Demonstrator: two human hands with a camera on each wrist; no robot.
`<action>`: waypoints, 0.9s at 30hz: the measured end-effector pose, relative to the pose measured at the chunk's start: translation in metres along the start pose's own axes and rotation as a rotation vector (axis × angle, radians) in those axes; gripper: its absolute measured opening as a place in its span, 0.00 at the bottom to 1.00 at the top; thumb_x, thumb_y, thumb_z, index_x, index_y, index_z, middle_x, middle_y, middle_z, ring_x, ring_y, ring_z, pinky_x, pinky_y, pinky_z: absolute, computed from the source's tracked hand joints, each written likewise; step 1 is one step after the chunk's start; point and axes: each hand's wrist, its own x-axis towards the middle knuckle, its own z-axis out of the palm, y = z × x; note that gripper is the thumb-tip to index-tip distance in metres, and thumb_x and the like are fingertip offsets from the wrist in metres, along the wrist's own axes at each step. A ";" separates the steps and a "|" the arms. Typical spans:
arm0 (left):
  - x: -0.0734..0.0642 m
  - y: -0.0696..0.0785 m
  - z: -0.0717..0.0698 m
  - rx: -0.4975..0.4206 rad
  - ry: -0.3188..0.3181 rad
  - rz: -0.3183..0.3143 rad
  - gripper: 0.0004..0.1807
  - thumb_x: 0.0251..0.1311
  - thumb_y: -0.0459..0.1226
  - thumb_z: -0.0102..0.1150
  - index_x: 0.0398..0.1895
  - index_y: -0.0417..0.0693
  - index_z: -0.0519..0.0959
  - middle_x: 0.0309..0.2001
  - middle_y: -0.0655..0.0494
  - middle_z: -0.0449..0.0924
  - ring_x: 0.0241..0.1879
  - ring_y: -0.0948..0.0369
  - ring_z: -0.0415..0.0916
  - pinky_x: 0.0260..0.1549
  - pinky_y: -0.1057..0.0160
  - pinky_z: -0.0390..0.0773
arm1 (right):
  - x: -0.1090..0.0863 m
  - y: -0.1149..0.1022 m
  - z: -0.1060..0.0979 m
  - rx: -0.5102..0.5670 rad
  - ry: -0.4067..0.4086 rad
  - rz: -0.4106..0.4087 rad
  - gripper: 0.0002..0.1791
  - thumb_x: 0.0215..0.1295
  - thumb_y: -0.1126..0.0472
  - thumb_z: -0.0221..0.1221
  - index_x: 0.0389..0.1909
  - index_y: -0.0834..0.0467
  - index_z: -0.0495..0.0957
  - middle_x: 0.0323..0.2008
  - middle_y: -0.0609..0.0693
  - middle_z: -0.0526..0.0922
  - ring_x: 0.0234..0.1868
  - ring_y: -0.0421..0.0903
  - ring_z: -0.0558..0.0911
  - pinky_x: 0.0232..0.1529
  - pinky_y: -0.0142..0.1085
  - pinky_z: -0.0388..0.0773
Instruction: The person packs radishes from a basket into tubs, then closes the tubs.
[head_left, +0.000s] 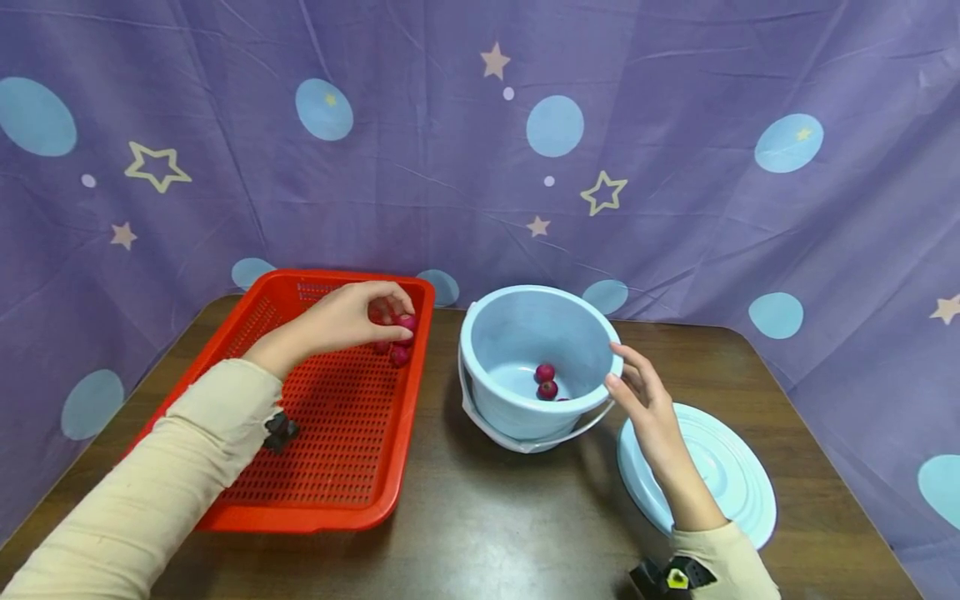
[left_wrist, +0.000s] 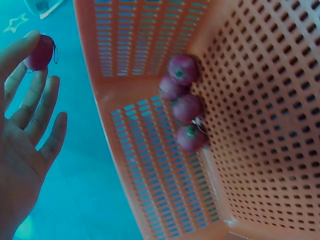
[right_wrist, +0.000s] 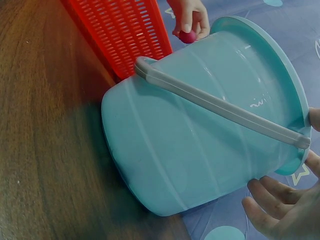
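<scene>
My left hand point(head_left: 352, 321) is over the far right corner of a red perforated basket point(head_left: 408, 408), pinching a dark-red radish point(left_wrist: 40, 53) between thumb and fingertips. Several more radishes point(left_wrist: 187, 108) lie together in that corner. A light-blue bucket point(head_left: 491, 398) stands upright to the basket's right, with a few radishes point(head_left: 547, 390) at its bottom. Its pale handle point(right_wrist: 220, 105) hangs down on the near side. At the bucket's right rim, my right hand point(head_left: 649, 408) touches the edge with its thumb and a fingertip. The other fingers are loosely spread beside the outer wall.
A round light-blue lid point(head_left: 731, 462) lies flat on the brown wooden table point(head_left: 480, 533), right of the bucket and partly behind my right forearm. Behind the table hangs a purple curtain point(head_left: 435, 167) with stars and blue dots.
</scene>
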 end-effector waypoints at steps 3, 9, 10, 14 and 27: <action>0.003 0.008 0.001 0.001 0.007 0.009 0.14 0.55 0.42 0.74 0.42 0.55 0.81 0.37 0.60 0.81 0.36 0.61 0.78 0.41 0.57 0.77 | 0.000 0.001 0.000 0.002 0.000 -0.005 0.26 0.74 0.60 0.53 0.71 0.55 0.64 0.62 0.63 0.73 0.59 0.45 0.73 0.53 0.26 0.68; 0.007 0.027 0.004 0.017 0.016 0.037 0.14 0.56 0.46 0.73 0.43 0.58 0.80 0.37 0.63 0.80 0.37 0.63 0.77 0.39 0.58 0.76 | 0.000 0.001 0.000 0.012 -0.004 -0.010 0.26 0.74 0.60 0.53 0.71 0.56 0.63 0.62 0.64 0.73 0.58 0.43 0.74 0.53 0.26 0.69; 0.008 0.030 0.005 0.021 0.018 0.043 0.14 0.56 0.46 0.72 0.43 0.59 0.80 0.37 0.63 0.80 0.37 0.63 0.76 0.39 0.58 0.76 | 0.001 0.002 0.000 0.013 -0.004 -0.010 0.26 0.74 0.60 0.53 0.71 0.56 0.63 0.61 0.64 0.73 0.58 0.43 0.74 0.53 0.26 0.70; 0.010 0.040 0.007 0.052 0.030 0.069 0.14 0.57 0.48 0.71 0.44 0.60 0.81 0.36 0.64 0.79 0.37 0.64 0.75 0.38 0.58 0.74 | 0.001 0.002 0.001 0.022 -0.003 -0.016 0.26 0.74 0.61 0.53 0.71 0.57 0.63 0.61 0.64 0.73 0.57 0.43 0.74 0.52 0.26 0.70; 0.024 0.065 0.021 0.052 0.021 0.145 0.14 0.57 0.44 0.72 0.46 0.61 0.81 0.41 0.67 0.77 0.42 0.62 0.74 0.37 0.60 0.74 | 0.001 0.003 0.001 0.023 -0.002 -0.021 0.26 0.75 0.61 0.53 0.71 0.58 0.63 0.61 0.65 0.73 0.58 0.43 0.74 0.53 0.25 0.69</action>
